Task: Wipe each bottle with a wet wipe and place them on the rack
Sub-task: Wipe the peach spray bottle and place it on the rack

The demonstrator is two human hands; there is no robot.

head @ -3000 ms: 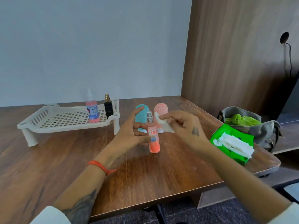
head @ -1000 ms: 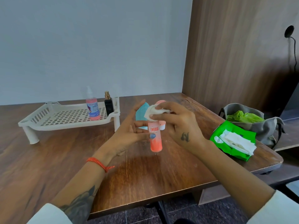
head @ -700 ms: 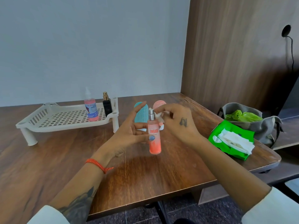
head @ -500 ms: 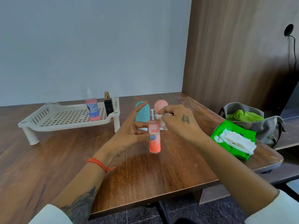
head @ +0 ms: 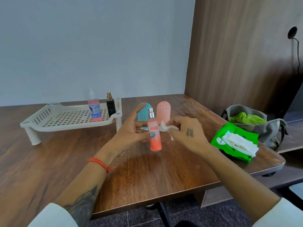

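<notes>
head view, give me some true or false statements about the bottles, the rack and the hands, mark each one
1. Two bottles stand on the white rack. True: a pink bottle and a black bottle.
2. The left hand holds the orange spray bottle upright. True.
3. The right hand is empty. False: it pinches a crumpled wet wipe.
4. The wet wipe is pressed over the bottle's nozzle. False: it is beside the bottle's body, to its right.
5. The green wipes pack lies on the rack. False: it lies on the table near its right edge.
</notes>
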